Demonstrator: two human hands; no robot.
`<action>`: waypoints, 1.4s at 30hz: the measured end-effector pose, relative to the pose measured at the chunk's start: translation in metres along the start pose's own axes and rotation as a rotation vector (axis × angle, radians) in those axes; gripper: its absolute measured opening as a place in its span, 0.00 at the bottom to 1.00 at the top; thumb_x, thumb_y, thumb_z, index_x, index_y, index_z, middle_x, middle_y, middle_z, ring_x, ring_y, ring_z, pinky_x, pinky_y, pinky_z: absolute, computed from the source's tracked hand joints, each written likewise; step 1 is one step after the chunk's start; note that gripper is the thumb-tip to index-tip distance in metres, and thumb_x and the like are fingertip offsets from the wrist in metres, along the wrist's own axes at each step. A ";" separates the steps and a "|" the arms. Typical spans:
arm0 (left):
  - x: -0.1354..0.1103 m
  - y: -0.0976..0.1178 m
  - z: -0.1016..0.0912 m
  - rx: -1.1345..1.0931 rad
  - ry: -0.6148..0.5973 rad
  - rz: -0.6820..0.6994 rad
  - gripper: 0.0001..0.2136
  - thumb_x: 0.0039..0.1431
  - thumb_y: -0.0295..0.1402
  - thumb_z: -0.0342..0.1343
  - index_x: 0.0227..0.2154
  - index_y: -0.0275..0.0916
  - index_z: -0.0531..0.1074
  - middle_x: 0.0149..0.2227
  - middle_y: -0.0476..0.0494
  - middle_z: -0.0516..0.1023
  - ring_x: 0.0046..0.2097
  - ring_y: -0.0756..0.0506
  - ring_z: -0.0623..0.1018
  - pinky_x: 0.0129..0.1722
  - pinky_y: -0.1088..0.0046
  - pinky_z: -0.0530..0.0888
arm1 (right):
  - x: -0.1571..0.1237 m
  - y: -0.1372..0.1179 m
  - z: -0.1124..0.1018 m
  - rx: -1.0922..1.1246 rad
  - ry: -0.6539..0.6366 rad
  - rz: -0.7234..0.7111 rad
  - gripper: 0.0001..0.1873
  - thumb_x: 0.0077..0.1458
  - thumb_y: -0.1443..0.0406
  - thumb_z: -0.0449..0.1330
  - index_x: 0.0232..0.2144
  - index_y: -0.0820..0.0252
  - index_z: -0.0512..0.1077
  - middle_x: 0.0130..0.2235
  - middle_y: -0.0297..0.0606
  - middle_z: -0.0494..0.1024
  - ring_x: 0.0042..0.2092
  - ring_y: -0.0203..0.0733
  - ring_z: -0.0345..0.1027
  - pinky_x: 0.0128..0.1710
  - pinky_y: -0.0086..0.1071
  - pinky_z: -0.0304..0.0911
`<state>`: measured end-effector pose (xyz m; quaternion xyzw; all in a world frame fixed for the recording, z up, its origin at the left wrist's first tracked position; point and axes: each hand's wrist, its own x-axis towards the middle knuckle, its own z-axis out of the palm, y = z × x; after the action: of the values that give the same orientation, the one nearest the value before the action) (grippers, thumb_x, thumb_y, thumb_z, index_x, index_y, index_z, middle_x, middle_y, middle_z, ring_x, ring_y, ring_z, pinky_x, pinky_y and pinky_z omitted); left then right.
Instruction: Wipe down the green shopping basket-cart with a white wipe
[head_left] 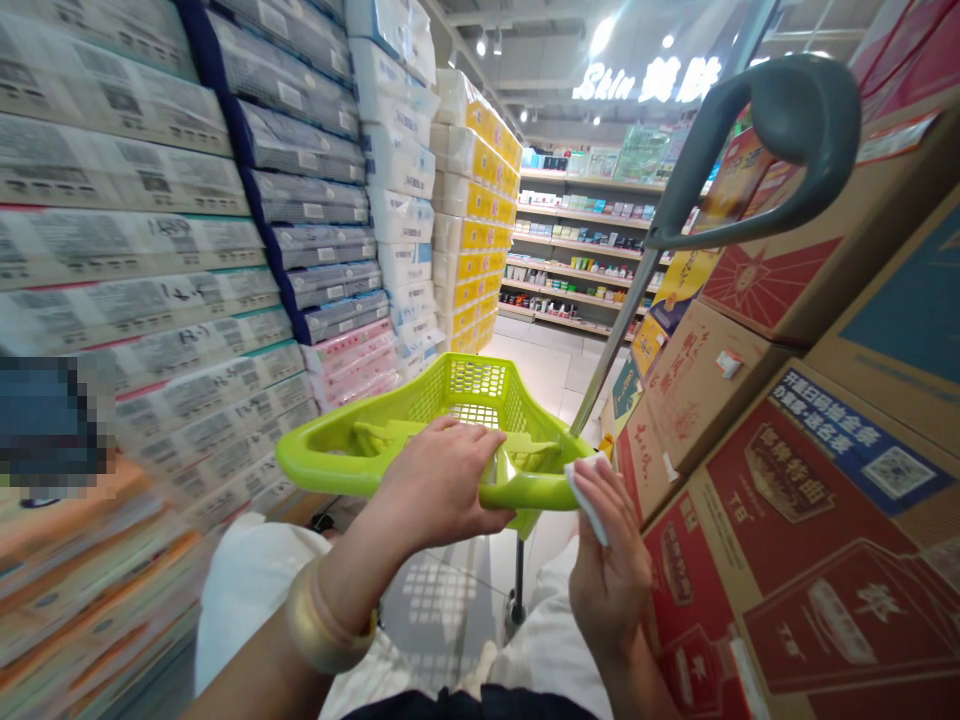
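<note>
A lime green plastic shopping basket (337, 455) on wheels stands in front of me in a store aisle. My left hand (442, 480) is closed over its near rim, fingers wrapped onto the edge; a gold bangle sits on that wrist. My right hand (611, 560) is beside the basket's right corner, pressing a white cloth or tissue (586, 490) against the rim. The basket's grey pull handle (780, 140) rises on a metal rod to the upper right. The basket looks empty inside.
Tall stacks of packaged tissue (187, 250) line the left side. Red and brown cardboard cartons (795, 480) are stacked close on the right. Shelves of small products (577, 250) stand at the aisle's far end. The tiled floor (540, 370) runs ahead.
</note>
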<state>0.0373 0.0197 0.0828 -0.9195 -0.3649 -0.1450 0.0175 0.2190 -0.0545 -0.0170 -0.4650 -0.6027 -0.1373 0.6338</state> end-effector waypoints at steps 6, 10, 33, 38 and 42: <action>0.001 0.003 0.001 0.018 0.005 -0.002 0.29 0.47 0.50 0.61 0.50 0.40 0.69 0.47 0.42 0.78 0.49 0.37 0.76 0.54 0.58 0.67 | 0.005 0.012 -0.003 -0.036 -0.010 -0.098 0.18 0.61 0.73 0.54 0.50 0.55 0.73 0.50 0.41 0.79 0.57 0.48 0.69 0.60 0.53 0.59; 0.002 0.005 0.003 0.031 0.002 -0.010 0.29 0.46 0.50 0.62 0.50 0.40 0.69 0.46 0.41 0.78 0.49 0.37 0.76 0.53 0.58 0.68 | 0.009 0.016 -0.004 0.046 0.114 0.170 0.15 0.63 0.70 0.53 0.50 0.59 0.73 0.53 0.45 0.76 0.57 0.49 0.69 0.58 0.52 0.63; 0.023 0.021 0.010 0.051 0.011 -0.021 0.25 0.47 0.48 0.60 0.45 0.39 0.70 0.43 0.39 0.79 0.46 0.36 0.78 0.49 0.56 0.72 | 0.022 0.016 -0.009 -0.236 -0.035 -0.074 0.18 0.62 0.73 0.51 0.50 0.57 0.73 0.49 0.42 0.80 0.58 0.47 0.68 0.61 0.52 0.57; 0.027 0.021 0.010 0.059 0.010 -0.021 0.25 0.48 0.48 0.60 0.46 0.39 0.70 0.43 0.38 0.79 0.47 0.37 0.78 0.49 0.58 0.71 | 0.019 0.004 -0.004 -0.196 -0.179 -0.137 0.19 0.62 0.73 0.50 0.51 0.57 0.72 0.51 0.42 0.79 0.59 0.46 0.66 0.63 0.50 0.55; 0.029 0.020 0.010 0.057 0.013 -0.014 0.25 0.48 0.48 0.60 0.46 0.38 0.70 0.44 0.37 0.79 0.46 0.35 0.78 0.48 0.56 0.72 | 0.020 0.011 -0.004 -0.241 -0.182 -0.180 0.20 0.62 0.74 0.49 0.51 0.56 0.72 0.50 0.40 0.79 0.58 0.45 0.68 0.65 0.51 0.48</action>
<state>0.0732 0.0255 0.0828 -0.9151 -0.3753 -0.1405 0.0449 0.2344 -0.0436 -0.0036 -0.4924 -0.6761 -0.2221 0.5011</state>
